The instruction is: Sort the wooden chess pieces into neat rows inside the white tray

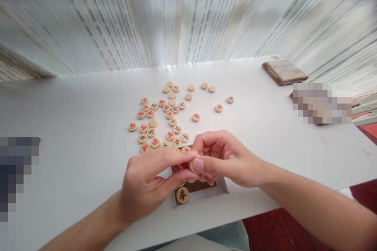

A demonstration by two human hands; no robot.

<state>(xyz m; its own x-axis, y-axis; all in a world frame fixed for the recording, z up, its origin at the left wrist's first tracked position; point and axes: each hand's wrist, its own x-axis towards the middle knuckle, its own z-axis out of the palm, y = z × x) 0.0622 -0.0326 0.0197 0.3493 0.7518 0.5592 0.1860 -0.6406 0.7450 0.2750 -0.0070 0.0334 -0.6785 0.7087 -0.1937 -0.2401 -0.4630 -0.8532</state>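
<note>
Pale, likely light and hard, the disc (192, 166) we pinch with left hand (149, 178) and right hand (229, 160) above the box (204, 193) by the table's (88, 125) near edge holds best by its rim.

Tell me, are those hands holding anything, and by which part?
Yes, a small round piece. The left hand has it at the rim between thumb and index finger; the right hand lays its thumb over one side.

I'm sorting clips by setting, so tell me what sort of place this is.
Probably a room in a home, though I can't be certain: round game pieces lie on a white table beside what look like striped curtains.
</note>
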